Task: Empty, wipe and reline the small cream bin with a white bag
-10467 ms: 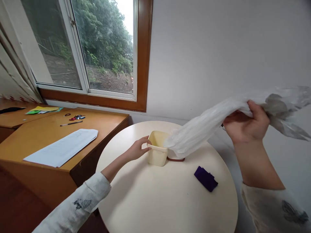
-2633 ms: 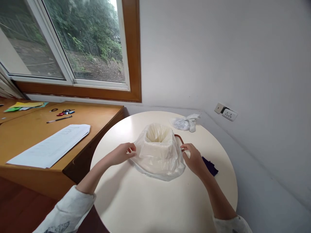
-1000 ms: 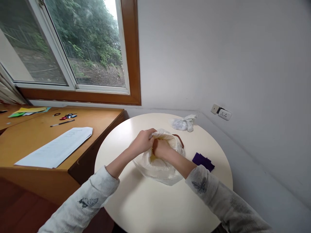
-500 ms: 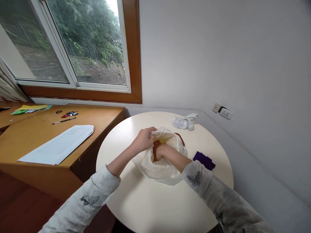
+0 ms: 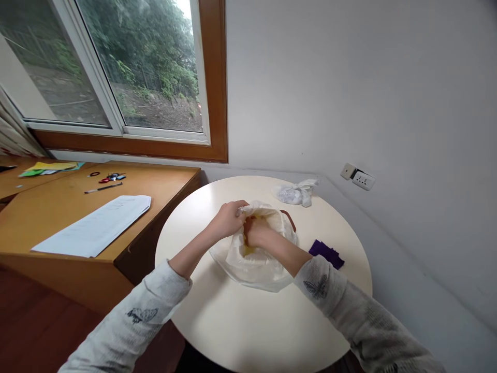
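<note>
A translucent white plastic bag (image 5: 252, 272) sits on the round table with its mouth facing up. My left hand (image 5: 230, 218) is closed on the left side of the bag's rim. Inside the opening is my right hand (image 5: 257, 232), with its fingers hidden among yellow and brownish contents that I cannot make out. Behind the bag's right side a curved brown edge (image 5: 289, 220) shows. A folded purple cloth-like piece (image 5: 326, 254) lies right of the bag, close to my right forearm.
At the back of the cream round table (image 5: 248, 326) lies a knotted white plastic bag (image 5: 297, 193). To the left, a wooden desk (image 5: 166, 181) holds white papers (image 5: 97, 225), a pen (image 5: 103, 188) and keys (image 5: 112, 177). A wall socket (image 5: 363, 180) is at right.
My right hand has shifted slightly inside the bag, and a little more yellow shows below it. My left hand keeps its hold on the rim. The view has tilted slightly.
</note>
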A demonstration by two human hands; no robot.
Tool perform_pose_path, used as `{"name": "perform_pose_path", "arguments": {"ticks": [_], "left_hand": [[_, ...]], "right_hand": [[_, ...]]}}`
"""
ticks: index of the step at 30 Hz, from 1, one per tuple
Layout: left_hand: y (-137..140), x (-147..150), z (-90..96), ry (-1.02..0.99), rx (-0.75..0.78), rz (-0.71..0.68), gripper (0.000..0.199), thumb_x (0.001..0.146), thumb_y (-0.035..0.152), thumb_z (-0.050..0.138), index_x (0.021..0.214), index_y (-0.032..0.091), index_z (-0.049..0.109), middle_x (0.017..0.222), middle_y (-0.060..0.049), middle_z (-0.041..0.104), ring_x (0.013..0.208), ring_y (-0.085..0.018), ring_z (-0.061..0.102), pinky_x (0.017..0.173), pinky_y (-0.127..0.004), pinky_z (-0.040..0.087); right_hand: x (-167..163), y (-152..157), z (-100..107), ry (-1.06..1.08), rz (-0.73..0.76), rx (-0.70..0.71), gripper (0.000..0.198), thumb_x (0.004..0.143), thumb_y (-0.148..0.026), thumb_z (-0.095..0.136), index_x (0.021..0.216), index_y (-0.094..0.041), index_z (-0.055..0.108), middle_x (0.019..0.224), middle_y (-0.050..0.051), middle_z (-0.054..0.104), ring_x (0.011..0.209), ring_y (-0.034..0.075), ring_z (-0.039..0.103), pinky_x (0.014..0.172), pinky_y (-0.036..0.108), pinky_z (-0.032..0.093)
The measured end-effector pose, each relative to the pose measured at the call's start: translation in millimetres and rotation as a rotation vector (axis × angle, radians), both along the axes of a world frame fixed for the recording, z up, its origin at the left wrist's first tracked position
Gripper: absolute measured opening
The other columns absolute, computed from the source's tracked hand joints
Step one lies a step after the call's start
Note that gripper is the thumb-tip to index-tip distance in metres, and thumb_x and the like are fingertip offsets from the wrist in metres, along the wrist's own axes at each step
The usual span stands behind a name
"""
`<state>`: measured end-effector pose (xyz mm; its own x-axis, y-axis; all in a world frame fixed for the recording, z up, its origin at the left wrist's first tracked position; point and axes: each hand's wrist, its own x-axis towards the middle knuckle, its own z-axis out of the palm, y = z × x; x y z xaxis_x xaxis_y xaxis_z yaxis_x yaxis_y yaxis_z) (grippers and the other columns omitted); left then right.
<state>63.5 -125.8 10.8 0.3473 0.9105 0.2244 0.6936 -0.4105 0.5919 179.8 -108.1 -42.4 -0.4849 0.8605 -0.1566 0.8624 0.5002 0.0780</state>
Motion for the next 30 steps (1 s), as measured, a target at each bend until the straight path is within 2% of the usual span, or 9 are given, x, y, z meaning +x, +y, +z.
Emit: {"name": "perform_pose_path", "arguments": {"ticks": [3,6,8,11,14,17,22,26,30], "left_hand": [[-1.7,-1.2,0.5,-0.014,-0.002,-0.031,0.037,0.073,0.017,0.040,0.101,0.019,0.064,0.089,-0.003,0.070,0.075,-0.019,0.062,0.068,-0.027,0.047],[-2.5,-2.5,-1.1,-0.015,0.002,-0.017,0.037,0.072,0.017,0.040,0.101,0.018,0.064,0.091,-0.004,0.070,0.075,-0.019,0.063,0.067,-0.026,0.047],[-2.3,-3.4,-2.6,-0.006,-0.001,0.003,0.039,0.072,0.016,0.040,0.103,0.018,0.063,0.090,-0.004,0.070,0.073,-0.018,0.063,0.066,-0.026,0.048],[-1.2,-5.3,-4.3,0.022,0.016,0.030,0.040,0.072,0.015,0.040,0.103,0.017,0.064,0.088,-0.004,0.070,0.073,-0.019,0.063,0.064,-0.025,0.047],[0.2,-7.1,-5.6,0.039,0.040,0.044,0.041,0.071,0.013,0.039,0.103,0.017,0.064,0.092,-0.005,0.070,0.076,-0.020,0.063,0.065,-0.026,0.047],[0.6,-7.0,-6.2,0.048,0.039,0.047,0.043,0.071,0.013,0.039,0.106,0.017,0.063,0.094,-0.006,0.070,0.081,-0.021,0.063,0.068,-0.026,0.047],[-1.0,-3.9,-5.2,0.060,0.050,0.026,0.043,0.071,0.012,0.038,0.106,0.018,0.063,0.091,-0.005,0.070,0.077,-0.020,0.063,0.065,-0.026,0.046],[-1.6,-4.3,-4.1,0.065,0.044,0.027,0.042,0.071,0.012,0.038,0.104,0.018,0.064,0.089,-0.005,0.070,0.076,-0.020,0.063,0.063,-0.025,0.046],[-1.4,-4.0,-2.6,0.058,0.058,0.016,0.042,0.070,0.012,0.038,0.102,0.018,0.064,0.091,-0.005,0.070,0.079,-0.020,0.063,0.066,-0.026,0.047]], "right_hand": [[0.3,-0.7,-8.8,-0.045,-0.005,-0.071,0.075,0.060,-0.027,0.071,0.129,-0.017,0.044,0.140,0.016,0.038,0.126,0.040,0.036,0.097,0.053,0.038],[1.9,-1.9,-8.0,-0.046,0.005,-0.086,0.077,0.060,-0.027,0.071,0.131,-0.016,0.042,0.144,0.017,0.031,0.129,0.041,0.029,0.099,0.055,0.035],[2.9,-2.7,-1.3,-0.033,0.022,-0.083,0.069,0.065,-0.026,0.068,0.128,-0.015,0.044,0.143,0.016,0.034,0.127,0.038,0.035,0.100,0.051,0.035],[4.0,-4.9,10.4,-0.035,0.032,-0.107,0.042,0.076,-0.016,0.056,0.117,-0.014,0.053,0.123,0.015,0.056,0.112,0.030,0.052,0.094,0.042,0.042],[5.3,-8.2,14.3,-0.088,0.003,-0.180,0.032,0.072,-0.012,0.059,0.103,-0.015,0.062,0.101,0.011,0.066,0.100,0.028,0.059,0.086,0.040,0.047],[7.2,-9.9,9.1,-0.156,-0.046,-0.280,0.030,0.059,-0.013,0.070,0.089,-0.016,0.067,0.087,0.010,0.068,0.095,0.031,0.061,0.083,0.042,0.048],[9.6,-7.4,0.8,-0.157,-0.060,-0.342,0.018,0.060,-0.013,0.070,0.076,-0.020,0.068,0.085,0.009,0.067,0.094,0.031,0.061,0.083,0.042,0.049],[10.3,-7.2,6.8,-0.099,-0.026,-0.312,0.014,0.057,-0.012,0.070,0.068,-0.019,0.067,0.078,0.009,0.067,0.086,0.030,0.062,0.078,0.040,0.050],[4.2,-9.0,16.3,0.025,0.010,-0.190,0.013,0.062,-0.014,0.065,0.075,-0.018,0.067,0.079,0.007,0.068,0.077,0.027,0.064,0.070,0.038,0.051]]}}
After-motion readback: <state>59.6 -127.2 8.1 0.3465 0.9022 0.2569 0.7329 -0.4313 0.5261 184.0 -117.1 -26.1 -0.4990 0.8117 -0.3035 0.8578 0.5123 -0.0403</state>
